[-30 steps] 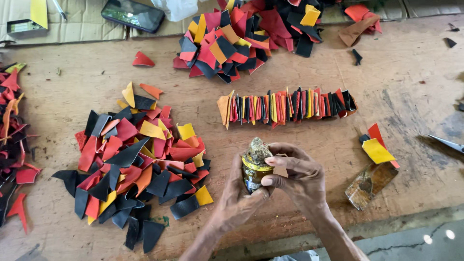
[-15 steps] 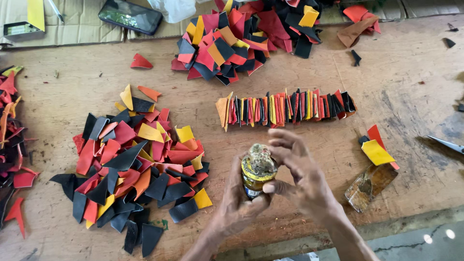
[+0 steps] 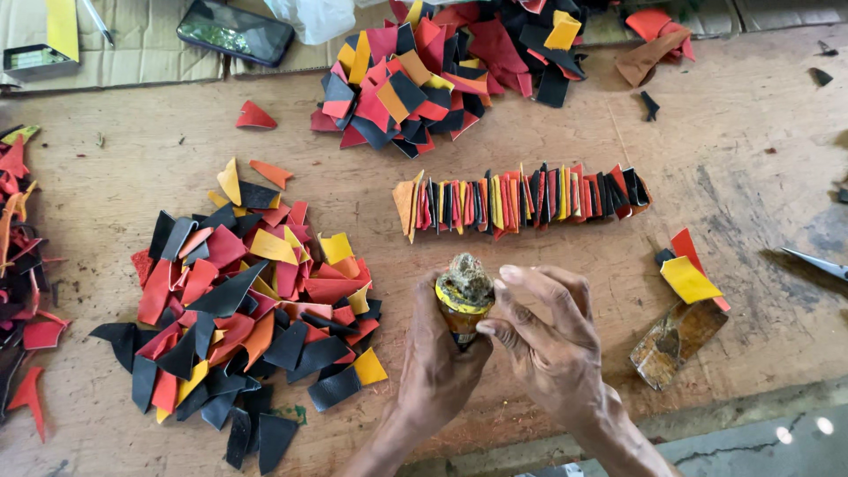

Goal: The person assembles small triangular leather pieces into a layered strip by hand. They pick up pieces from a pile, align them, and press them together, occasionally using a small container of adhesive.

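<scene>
In the head view, both hands meet near the lower middle of the wooden worktop (image 3: pixel 159 106). The left hand (image 3: pixel 437 362) is wrapped around a small glue pot (image 3: pixel 464 300), fingers closed about its body so that only the yellow rim and the crusted, greenish-brown top show above them. The right hand (image 3: pixel 552 340) is loosely curled just beside the pot, its fingertips (image 3: pixel 488 328) touching the side below the rim; whether it actually grips anything there I cannot tell.

Straight beyond the hands lies a row of upright pieces (image 3: pixel 521 199) in red, black, yellow and orange, packed edge to edge. To the left of the left hand spreads a loose pile of cut scraps (image 3: pixel 247 300) in the same colours, and a second heap (image 3: pixel 442 71) sits far beyond the hands. To the right of the right hand rests a brownish block (image 3: pixel 678 340) with a yellow piece (image 3: pixel 689 281) and a red one just above it.

The pot's lower part is hidden by the left hand. A phone (image 3: pixel 234 31) lies far up left, and a metal blade tip (image 3: pixel 817 263) is cut off at the right edge. Another scrap heap at the left edge is also cut off.
</scene>
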